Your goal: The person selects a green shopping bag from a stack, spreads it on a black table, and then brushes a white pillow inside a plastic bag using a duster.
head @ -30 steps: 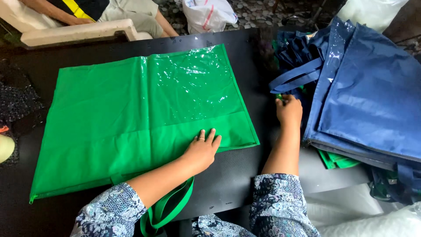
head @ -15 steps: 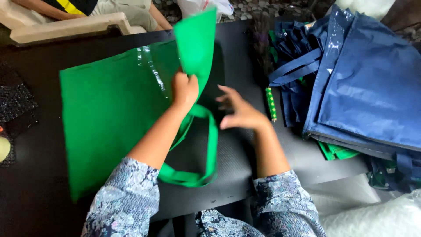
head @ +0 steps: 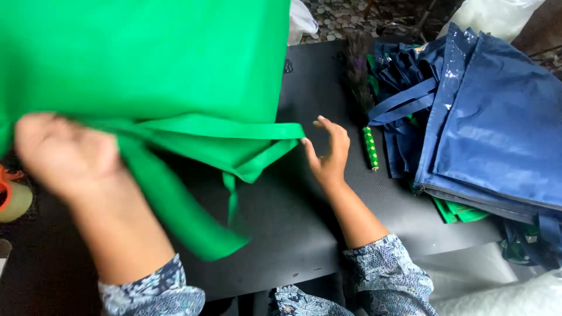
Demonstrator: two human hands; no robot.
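A large green fabric bag (head: 146, 64) is lifted off the black table (head: 293, 234) and fills the upper left of the view. My left hand (head: 64, 155), blurred and close to the camera, grips the bag's lower edge near its green handle straps (head: 187, 216), which hang down. My right hand (head: 328, 155) is open, fingers spread, beside the bag's right corner strap, its fingertips at or just short of the strap end. A thin green patterned stick (head: 370, 149) with a dark feathery tuft lies just right of that hand.
A stack of blue fabric bags (head: 497, 129) with loose handles lies on the right, green bags (head: 459, 210) peeking from under it. A tape roll (head: 12, 199) sits at the left edge. White plastic sacks (head: 497, 14) stand at the back.
The green bag lay flat on the table, then my left hand picked it up and raised it toward the camera. My right hand came off the blue stack to the bag's right corner.
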